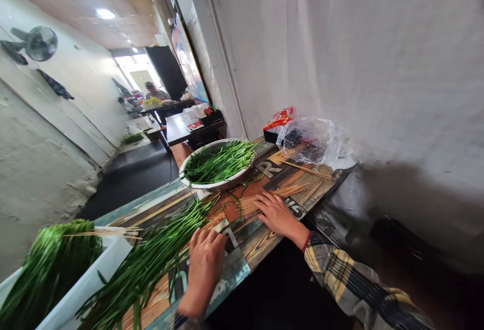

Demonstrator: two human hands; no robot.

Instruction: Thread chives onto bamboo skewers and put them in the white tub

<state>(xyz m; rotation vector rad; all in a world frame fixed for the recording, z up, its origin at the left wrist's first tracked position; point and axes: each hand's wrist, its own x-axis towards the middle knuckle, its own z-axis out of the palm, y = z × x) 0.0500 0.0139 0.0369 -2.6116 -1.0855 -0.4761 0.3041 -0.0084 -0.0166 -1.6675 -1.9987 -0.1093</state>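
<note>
My right hand (278, 214) lies over a spread of thin wooden skewers (291, 190) on the table, fingers stretched out and slightly apart. My left hand (207, 264) rests beside a long heap of green chives (159, 249), its fingers curled; the fingertips point away from me, and whatever they may hold is hidden. Behind the heap stands a white bowl (217, 186) of more chives (223, 161). At the lower left, chives hung on skewers (71, 244) drape over a white container (91, 269).
The wood-patterned table (260, 244) runs along a pale wall. At its far right are a clear plastic bag (317, 141), a red packet (280, 117) and a few loose skewers (306, 170). Another table (183, 127) stands beyond, with a person (155, 90) seated far back.
</note>
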